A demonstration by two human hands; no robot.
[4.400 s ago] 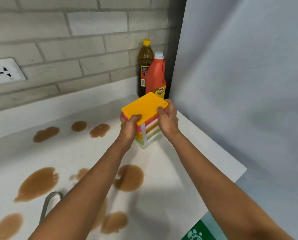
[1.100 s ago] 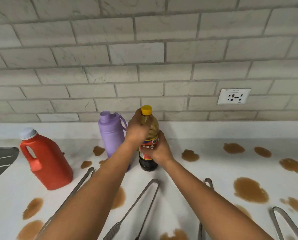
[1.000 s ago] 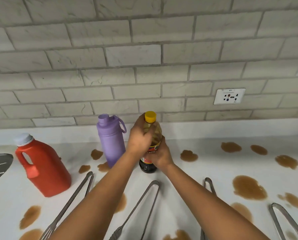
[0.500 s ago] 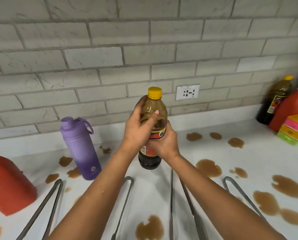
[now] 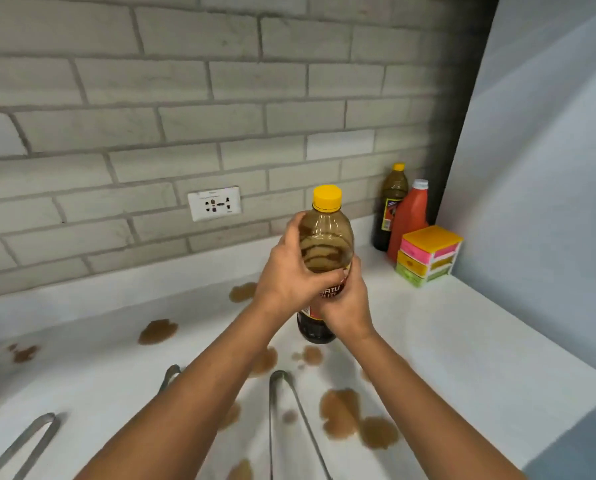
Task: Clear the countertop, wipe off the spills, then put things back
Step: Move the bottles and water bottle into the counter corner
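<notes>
A smooth white bench [image 5: 462, 344] runs below a wall of pale grey brick tiles [image 5: 185, 109] with darker grout, a white socket plate [image 5: 214, 203] set low in it and a low white upstand along the foot of the wall. The bench ends at the right against a plain, matt pale grey panel [image 5: 545, 168], and its front right corner shows as a sharp edge near the right border of the view. Brown liquid spills [image 5: 339, 412] lie across the surface in irregular blots, some near the upstand and a bigger cluster toward the front. The stretch of bench between the held bottle and the right corner is bare and white. In that far right corner stand a dark brown bottle with a yellow cap [image 5: 393, 206], a red plastic bottle with a white cap [image 5: 409, 218] just beside it, and a small stack of coloured plastic drawers with a yellow top [image 5: 428, 254] in front. Thin metal tongs [image 5: 286, 420] lie on the near bench, with more looped metal handles at the lower left. The clear brown plastic bottle with a yellow screw cap [image 5: 327, 244] is upright, above the bench at mid-view; its base appears clear of the surface. The left hand [image 5: 289, 275] has its fingers wrapped round the bottle's shoulder, and the right hand [image 5: 346, 303] clamps its fingers on the labelled middle.
</notes>
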